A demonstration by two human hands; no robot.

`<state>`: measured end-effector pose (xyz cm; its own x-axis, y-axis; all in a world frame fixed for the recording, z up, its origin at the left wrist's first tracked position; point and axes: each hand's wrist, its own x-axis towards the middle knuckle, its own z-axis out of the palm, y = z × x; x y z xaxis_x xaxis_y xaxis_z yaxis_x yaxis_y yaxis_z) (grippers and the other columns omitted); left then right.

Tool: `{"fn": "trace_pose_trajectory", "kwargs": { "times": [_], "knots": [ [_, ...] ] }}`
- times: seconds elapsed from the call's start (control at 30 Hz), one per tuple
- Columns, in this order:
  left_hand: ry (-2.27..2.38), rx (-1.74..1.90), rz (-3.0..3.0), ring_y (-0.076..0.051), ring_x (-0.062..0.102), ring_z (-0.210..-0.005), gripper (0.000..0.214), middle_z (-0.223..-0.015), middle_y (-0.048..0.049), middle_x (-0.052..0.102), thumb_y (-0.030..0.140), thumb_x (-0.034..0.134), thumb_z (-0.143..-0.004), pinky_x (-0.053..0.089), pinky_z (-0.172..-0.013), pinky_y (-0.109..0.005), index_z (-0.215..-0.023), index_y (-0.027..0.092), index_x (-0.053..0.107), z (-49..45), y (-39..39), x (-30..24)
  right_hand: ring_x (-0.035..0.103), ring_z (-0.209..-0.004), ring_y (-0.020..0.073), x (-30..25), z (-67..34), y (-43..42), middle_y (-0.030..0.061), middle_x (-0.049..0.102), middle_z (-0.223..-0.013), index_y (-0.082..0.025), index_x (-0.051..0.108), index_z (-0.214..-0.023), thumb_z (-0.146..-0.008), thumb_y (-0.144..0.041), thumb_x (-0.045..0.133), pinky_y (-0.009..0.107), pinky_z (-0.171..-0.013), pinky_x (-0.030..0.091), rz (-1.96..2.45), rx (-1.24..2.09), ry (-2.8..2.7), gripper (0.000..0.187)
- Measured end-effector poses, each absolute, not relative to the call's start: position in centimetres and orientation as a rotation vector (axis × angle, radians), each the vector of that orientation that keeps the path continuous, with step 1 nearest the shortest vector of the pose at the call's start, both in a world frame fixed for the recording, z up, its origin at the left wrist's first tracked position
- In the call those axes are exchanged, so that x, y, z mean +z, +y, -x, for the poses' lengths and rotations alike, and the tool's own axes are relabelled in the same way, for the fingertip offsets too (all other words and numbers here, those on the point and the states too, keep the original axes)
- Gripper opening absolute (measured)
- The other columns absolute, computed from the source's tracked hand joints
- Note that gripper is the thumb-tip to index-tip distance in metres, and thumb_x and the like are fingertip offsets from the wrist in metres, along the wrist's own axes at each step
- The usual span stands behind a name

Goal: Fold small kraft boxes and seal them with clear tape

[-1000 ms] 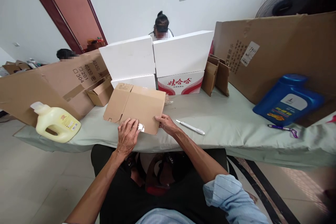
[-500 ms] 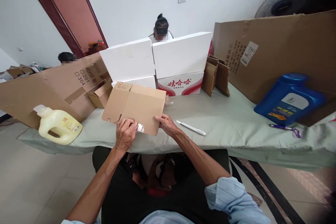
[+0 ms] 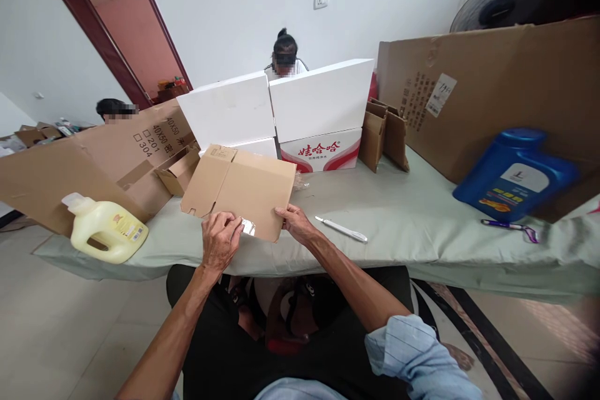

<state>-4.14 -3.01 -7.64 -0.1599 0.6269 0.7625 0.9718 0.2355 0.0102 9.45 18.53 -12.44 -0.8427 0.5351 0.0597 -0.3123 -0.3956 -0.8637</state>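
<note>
A flattened brown cardboard box (image 3: 244, 190) lies on the green-covered table (image 3: 398, 212) in front of me. My left hand (image 3: 219, 240) rests on its near edge with fingers curled, pinching a strip of clear tape (image 3: 248, 227). At the box's near right corner sits my right hand (image 3: 293, 222), fingers pressed down on the cardboard. A white pen-like cutter (image 3: 341, 229) lies just right of that hand.
A yellow jug (image 3: 105, 236) lies at the table's left edge, a blue jug (image 3: 513, 175) at the right beside a purple pen (image 3: 509, 225). White boxes (image 3: 276, 109), small open cartons (image 3: 180, 169) and big cardboard sheets (image 3: 492, 84) ring the table. Two other people sit behind.
My left hand has slid slightly left along the box's near edge and its fingers have curled in on the tape. The right hand stays put.
</note>
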Motion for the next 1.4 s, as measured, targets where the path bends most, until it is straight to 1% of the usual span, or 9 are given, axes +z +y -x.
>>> {"fn": "trace_pose_trajectory", "kwargs": {
  "times": [0.27, 0.47, 0.63, 0.9, 1.03, 1.1, 1.23, 1.33, 1.4],
  "knots": [
    [-1.758, -0.672, 1.482, -0.025, 0.064, -0.096, 0.015, -0.095, -0.0065, 0.075, 0.023, 0.067, -0.105, 0.043, -0.089, -0.041, -0.098, 0.023, 0.08, 4.2, -2.8, -7.4, 0.076, -0.095, 0.0272, -12.4, -9.6, 18.3, 0.0094, 0.083, -0.108, -0.02, 0.08, -0.1, -0.061, -0.054, 0.101, 0.039, -0.079, 0.063, 0.313, 2.246, -1.3, 0.056],
    [-1.716, -0.648, 1.567, -0.026, 0.065, -0.105, 0.011, -0.106, -0.0086, 0.075, 0.022, 0.068, -0.104, 0.042, -0.092, -0.042, -0.104, 0.022, 0.079, 4.0, -2.7, -7.2, 0.076, -0.093, 0.0264, -12.3, -9.3, 18.4, 0.009, 0.083, -0.105, -0.02, 0.079, -0.096, -0.06, -0.054, 0.101, 0.04, -0.081, 0.063, 0.315, 2.255, -1.283, 0.055],
    [-1.716, -0.537, 1.683, -0.028, 0.063, -0.112, 0.017, -0.115, -0.0095, 0.074, 0.021, 0.068, -0.104, 0.038, -0.091, -0.043, -0.116, 0.027, 0.08, 3.3, -2.3, -7.2, 0.075, -0.091, 0.0254, -12.0, -9.2, 18.6, 0.0083, 0.083, -0.103, -0.02, 0.078, -0.097, -0.057, -0.056, 0.102, 0.04, -0.08, 0.062, 0.32, 2.256, -1.283, 0.059],
    [-1.657, -0.482, 1.802, -0.025, 0.062, -0.101, 0.01, -0.11, -0.0079, 0.073, 0.022, 0.069, -0.104, 0.036, -0.088, -0.042, -0.107, 0.025, 0.078, 3.6, -2.5, -5.8, 0.074, -0.089, 0.0246, -11.3, -9.6, 19.0, 0.0085, 0.082, -0.102, -0.019, 0.078, -0.096, -0.058, -0.055, 0.101, 0.039, -0.078, 0.062, 0.287, 2.266, -1.334, 0.056],
    [-1.603, -0.456, 1.809, -0.025, 0.065, -0.101, 0.013, -0.114, -0.0091, 0.074, 0.024, 0.067, -0.106, 0.039, -0.089, -0.042, -0.116, 0.024, 0.076, 3.4, -2.7, -5.3, 0.074, -0.093, 0.0253, -11.2, -9.5, 18.8, 0.0081, 0.081, -0.102, -0.021, 0.078, -0.1, -0.061, -0.062, 0.097, 0.038, -0.079, 0.06, 0.27, 2.224, -1.411, 0.06],
    [-1.562, -0.417, 1.835, -0.026, 0.066, -0.104, 0.015, -0.116, -0.01, 0.075, 0.022, 0.064, -0.107, 0.041, -0.09, -0.043, -0.118, 0.023, 0.075, 3.0, -2.9, -5.5, 0.072, -0.089, 0.0245, -11.0, -9.9, 18.6, 0.0073, 0.08, -0.097, -0.02, 0.077, -0.096, -0.058, -0.065, 0.097, 0.036, -0.075, 0.059, 0.3, 2.177, -1.457, 0.062],
    [-1.385, -0.361, 1.883, -0.029, 0.068, -0.108, 0.017, -0.115, -0.0122, 0.075, 0.017, 0.058, -0.107, 0.046, -0.092, -0.043, -0.109, 0.021, 0.074, 4.1, -3.0, -6.9, 0.067, -0.078, 0.0214, -10.2, -11.9, 19.1, 0.005, 0.075, -0.083, -0.017, 0.076, -0.084, -0.054, -0.066, 0.097, 0.033, -0.069, 0.056, 0.345, 2.071, -1.562, 0.061],
    [-1.394, -0.421, 1.834, -0.028, 0.07, -0.101, 0.016, -0.112, -0.0106, 0.076, 0.019, 0.059, -0.106, 0.048, -0.084, -0.041, -0.104, 0.023, 0.074, 6.8, -2.5, -8.0, 0.065, -0.079, 0.0194, -8.2, -15.7, 20.7, 0.0015, 0.072, -0.081, -0.017, 0.077, -0.084, -0.068, -0.064, 0.091, 0.031, -0.073, 0.053, 0.269, 1.815, -1.689, 0.052],
    [-1.49, -0.472, 1.795, -0.026, 0.07, -0.095, 0.019, -0.108, -0.0095, 0.075, 0.025, 0.057, -0.107, 0.049, -0.08, -0.039, -0.104, 0.023, 0.076, 8.9, -2.1, -9.0, 0.062, -0.079, 0.018, -5.9, -19.6, 22.3, 0.0001, 0.069, -0.079, -0.018, 0.075, -0.082, -0.082, -0.063, 0.082, 0.03, -0.074, 0.052, 0.259, 1.452, -1.748, 0.045]
  ]
}}
